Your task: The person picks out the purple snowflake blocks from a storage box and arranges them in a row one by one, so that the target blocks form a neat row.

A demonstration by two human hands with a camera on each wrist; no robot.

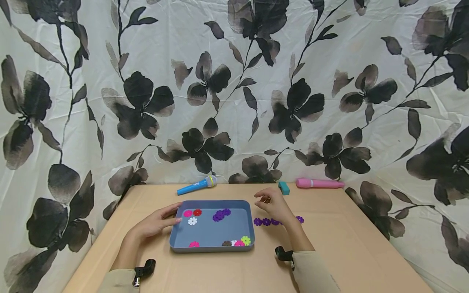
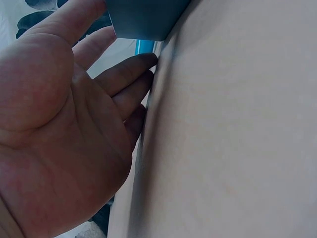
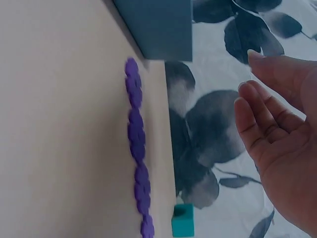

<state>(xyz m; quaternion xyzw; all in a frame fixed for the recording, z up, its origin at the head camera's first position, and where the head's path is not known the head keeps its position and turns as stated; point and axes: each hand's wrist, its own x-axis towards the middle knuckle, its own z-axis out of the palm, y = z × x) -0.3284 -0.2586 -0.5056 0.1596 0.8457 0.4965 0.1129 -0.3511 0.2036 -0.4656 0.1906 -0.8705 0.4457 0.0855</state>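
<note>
A blue-grey tray (image 1: 209, 234) lies on the table with flower-shaped pieces in it. My left hand (image 1: 155, 223) is at its left side, thumb and index fingertip touching the rim, other fingers fairly straight beside the tray wall (image 2: 143, 22). To the right of the tray, my right hand (image 1: 272, 203) is raised above the table, fingers loosely bent, with nothing between thumb and fingertips in the right wrist view. Below it, purple flower pieces (image 3: 136, 134) run in a row along the table, partly hidden by the forearm in the head view. More purple flowers (image 1: 218, 215) cluster inside the tray.
Also in the tray are a red flower (image 1: 197, 212), a white flower (image 1: 192, 221), pink ones and a lime-green flower (image 1: 246, 240). Along the table's back edge lie a blue toy microphone (image 1: 196, 186), a teal block (image 1: 283, 188) and a pink stick-like object (image 1: 319, 183). Floral cloth (image 1: 234, 101) hangs behind.
</note>
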